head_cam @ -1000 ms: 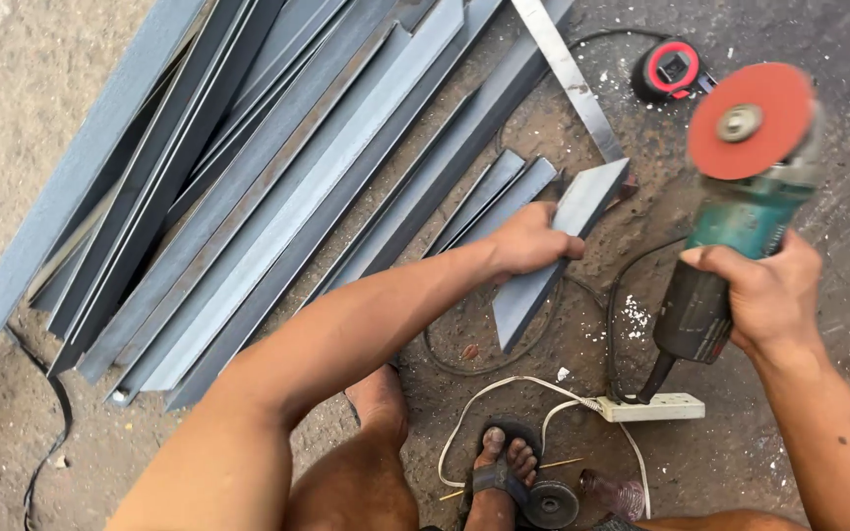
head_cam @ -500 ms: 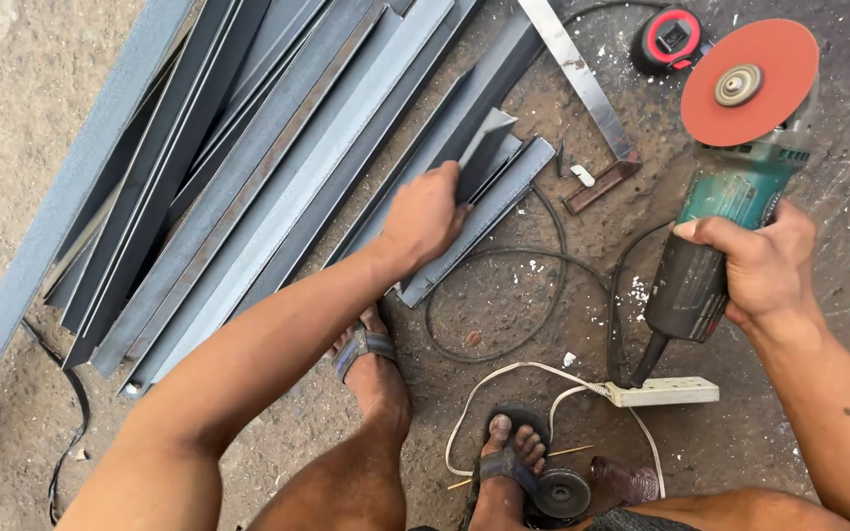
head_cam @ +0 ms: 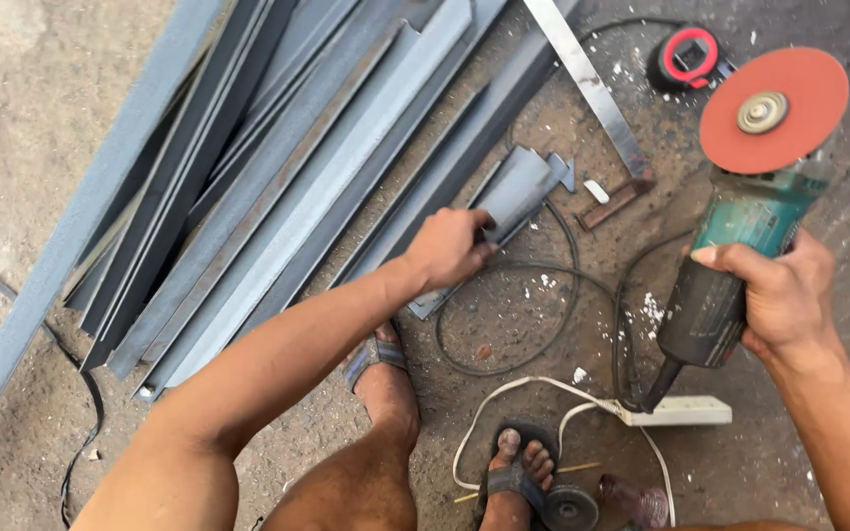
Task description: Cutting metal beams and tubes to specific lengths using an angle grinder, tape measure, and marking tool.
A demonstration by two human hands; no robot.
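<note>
Two hands are at work over the dirt floor [head_cam: 22, 246]. Our left hand [head_cam: 450, 246] is closed around the lower end of a short grey steel angle piece [head_cam: 518, 187], which lies tilted on the floor just beside the long steel angle bars [head_cam: 277, 187] piled to the left. Our right hand [head_cam: 784, 295] grips the dark body of a green angle grinder [head_cam: 730, 265], held well apart from the short piece, with its red sanding disc [head_cam: 772, 110] facing up toward us. The grinder's black cord [head_cam: 543, 324] loops across the floor between our hands and runs to a white power strip [head_cam: 676, 410] below the grinder. A red and black tape measure [head_cam: 689, 57] sits near the disc, beside a flat steel strip [head_cam: 587, 84]. Our sandalled feet [head_cam: 514, 472] show at the bottom.
</note>
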